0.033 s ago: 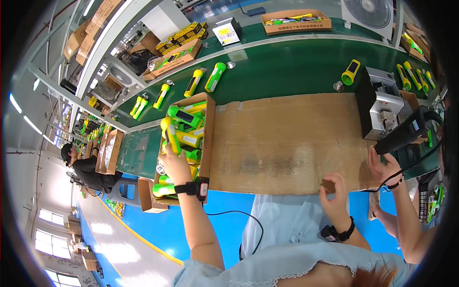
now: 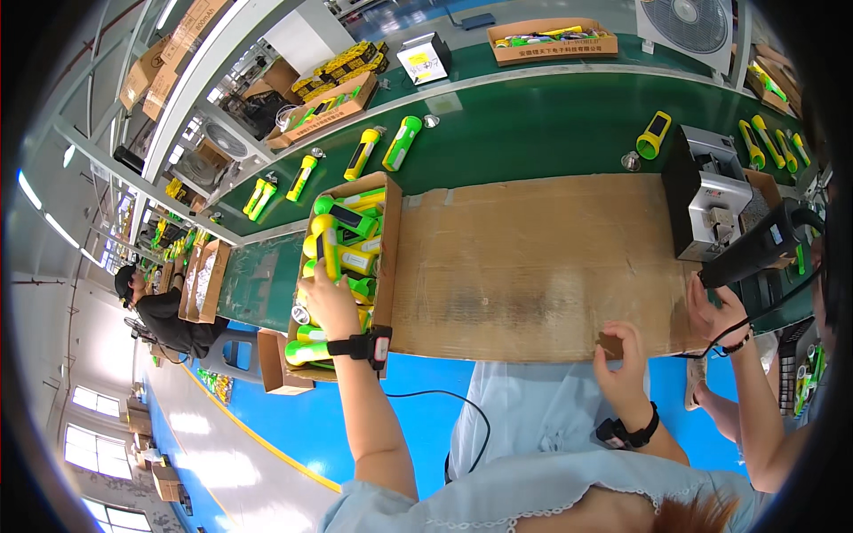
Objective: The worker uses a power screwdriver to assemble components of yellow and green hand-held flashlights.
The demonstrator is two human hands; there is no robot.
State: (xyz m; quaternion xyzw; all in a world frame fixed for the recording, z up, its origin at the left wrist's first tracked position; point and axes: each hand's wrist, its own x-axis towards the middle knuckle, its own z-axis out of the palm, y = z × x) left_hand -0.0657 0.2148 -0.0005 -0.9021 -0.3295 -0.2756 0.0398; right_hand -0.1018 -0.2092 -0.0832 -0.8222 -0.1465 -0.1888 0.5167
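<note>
Reaching into the box [image 2: 387,258] of torches at the left end of the cardboard sheet [image 2: 533,266], our left hand [image 2: 327,302] has its fingers closed around a yellow torch [image 2: 323,249], which stands nearly upright among the green and yellow ones lying in the box. Our right hand [image 2: 622,355] sits at the near edge of the sheet, fingers pinched narrow on a small brown piece [image 2: 609,345]. Both wrists carry black bands.

Beyond the sheet, on the green belt [image 2: 533,133], two torches [image 2: 382,149] lie side by side near the box's far corner, and a yellow one [image 2: 655,135] lies further right. A grey machine [image 2: 706,191] stands at the sheet's far right corner. Another person's hand [image 2: 715,311] at the right edge grips a black tool [image 2: 755,253].

Past the belt we see a long shallow brown carton [image 2: 551,40] with dark print along its side, a small white box [image 2: 423,60] with a yellow label, and an open carton [image 2: 324,111] of torches to the left.
</note>
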